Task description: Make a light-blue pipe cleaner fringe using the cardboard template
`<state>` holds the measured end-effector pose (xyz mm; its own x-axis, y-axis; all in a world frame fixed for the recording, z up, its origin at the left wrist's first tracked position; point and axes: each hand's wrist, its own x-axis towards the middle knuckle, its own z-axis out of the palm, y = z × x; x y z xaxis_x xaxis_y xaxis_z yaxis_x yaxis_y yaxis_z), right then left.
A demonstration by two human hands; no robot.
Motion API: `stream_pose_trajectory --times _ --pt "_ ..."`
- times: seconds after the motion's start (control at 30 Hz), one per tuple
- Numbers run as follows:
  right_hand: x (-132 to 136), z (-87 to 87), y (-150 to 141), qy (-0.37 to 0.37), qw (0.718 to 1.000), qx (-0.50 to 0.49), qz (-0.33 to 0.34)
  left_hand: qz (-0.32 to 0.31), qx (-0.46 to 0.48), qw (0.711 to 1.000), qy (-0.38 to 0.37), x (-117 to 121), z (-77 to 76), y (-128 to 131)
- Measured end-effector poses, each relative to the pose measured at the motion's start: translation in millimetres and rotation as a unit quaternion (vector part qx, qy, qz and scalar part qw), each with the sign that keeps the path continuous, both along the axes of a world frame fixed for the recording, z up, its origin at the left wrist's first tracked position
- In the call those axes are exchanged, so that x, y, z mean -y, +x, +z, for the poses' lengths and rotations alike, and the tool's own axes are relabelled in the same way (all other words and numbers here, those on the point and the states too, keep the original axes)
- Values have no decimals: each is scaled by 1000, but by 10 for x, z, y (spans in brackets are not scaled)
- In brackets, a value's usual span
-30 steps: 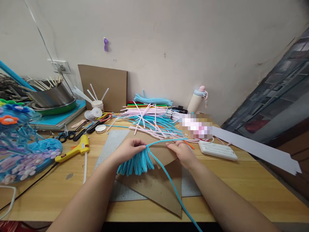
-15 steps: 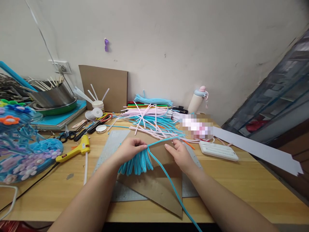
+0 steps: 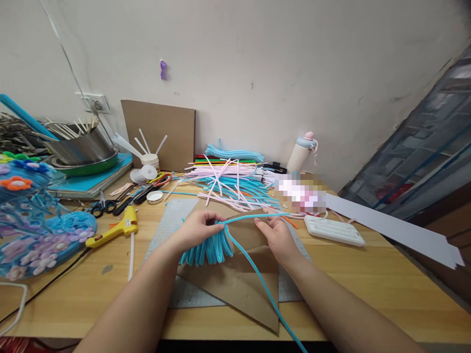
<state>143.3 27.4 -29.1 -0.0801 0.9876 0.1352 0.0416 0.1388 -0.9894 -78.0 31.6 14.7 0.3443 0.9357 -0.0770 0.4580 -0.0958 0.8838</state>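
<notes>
My left hand [image 3: 202,228] pinches the top of a fringe of looped blue pipe cleaners [image 3: 208,251], thumb and forefinger closed where the loops meet. From that pinch, one blue pipe cleaner strand [image 3: 245,217] stretches right, past the fingertips of my right hand [image 3: 275,235]. The fingers of that hand are bent in with the thumb against the strand, though the exact contact is partly hidden. Another blue length [image 3: 259,274] curves down toward the front edge of the table. Under both hands lies a piece of brown cardboard [image 3: 239,284] on a grey cutting mat [image 3: 198,294].
Behind the hands is a pile of pink and blue pipe cleaners [image 3: 235,184]. At left are a yellow glue gun [image 3: 114,230], scissors [image 3: 103,206] and a flower-covered blue craft piece [image 3: 47,245]. A white case [image 3: 334,230] and a bottle [image 3: 299,154] stand to the right.
My right hand has shifted slightly right and down, its fingers bending more. The strand beside it sits a little lower. My left hand keeps its pinch.
</notes>
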Motion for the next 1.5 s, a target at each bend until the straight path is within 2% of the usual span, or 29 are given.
stream_pose_trajectory --times 0.1,0.17,0.23,0.33,0.4,0.47,0.53,0.6,0.7,0.9,1.1,1.33,1.5 --pt "-62 -75 25 -41 997 57 -21 -5 -15 1000 4 -14 -22 -9" --pt "-100 -119 33 -57 990 131 5 -4 -28 999 14 -27 -50 -11" --pt "-111 -136 24 -15 977 214 10 0 -42 999 28 -39 -84 -8" --pt "-74 -112 -32 84 957 273 -45 1 -44 998 40 -46 -135 12" --pt "-34 -87 -93 71 974 213 -27 -7 -42 998 45 -39 -160 38" --pt "-2 -72 -162 12 993 114 30 -27 -43 998 46 -23 -174 70" --pt "17 -72 -223 -33 996 37 70 -49 -46 997 42 -3 -178 103" --pt "26 -77 -266 -50 994 3 92 -63 -46 996 35 11 -182 130" --pt "31 -87 -296 -55 994 4 99 -68 -36 997 29 12 -211 159" --pt "29 -138 -315 -53 996 -3 73 -32 13 999 -11 -21 -329 206" --pt "25 -197 -355 -74 995 -12 72 -22 3 1000 -6 -17 -365 236" --pt "24 -308 -433 -126 986 -90 56 -23 0 1000 8 -28 -436 241" --pt "36 -315 -437 -136 982 -120 54 -25 16 1000 -10 -28 -450 255"
